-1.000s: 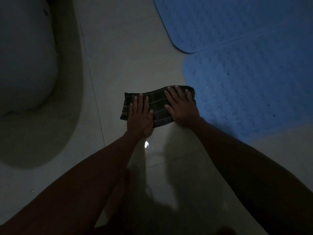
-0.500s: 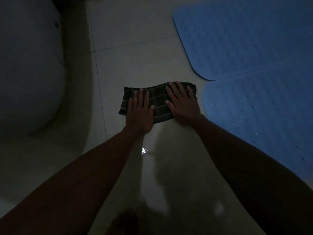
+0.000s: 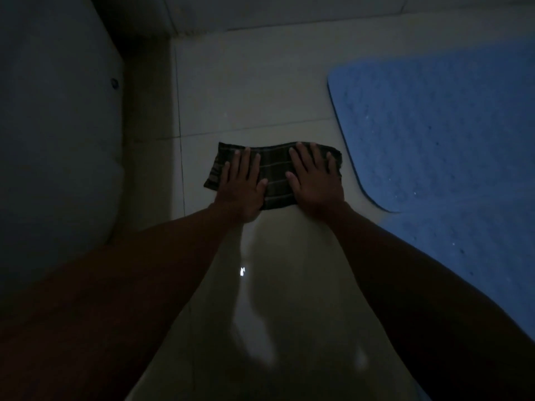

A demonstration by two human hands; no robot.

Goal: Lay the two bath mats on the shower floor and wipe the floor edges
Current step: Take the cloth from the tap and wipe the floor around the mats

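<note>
Fingers (image 3: 246,166) of the left hand (image 3: 241,186) lie straight and slightly spread, flat on the left half of a dark plaid cloth (image 3: 273,176); those of the right hand (image 3: 314,178) lie the same way on its right half. Neither hand curls round the cloth or pinches it; both palms press down on it, thumbs pointing inward toward each other with a strip of fabric showing between them.

That cloth is folded into a long band lying across the pale tiled floor (image 3: 246,91), its far edge a little wavy, its left end poking out past the left hand and its right end just beyond the right hand's little finger. It sits just near of a grout line that runs left to right.

To the right, a blue bath mat (image 3: 434,140) with a bumpy surface lies flat on the floor, its rounded corner near the cloth's right end but apart from it. Whether a second mat joins it lower right cannot be told in the dim light.

On the left stands a large pale rounded fixture (image 3: 58,140), its kind unclear. At the far side the floor meets a wall (image 3: 289,10). Near the person, the wet-looking floor carries a small bright glint (image 3: 242,271) between the forearms.
</note>
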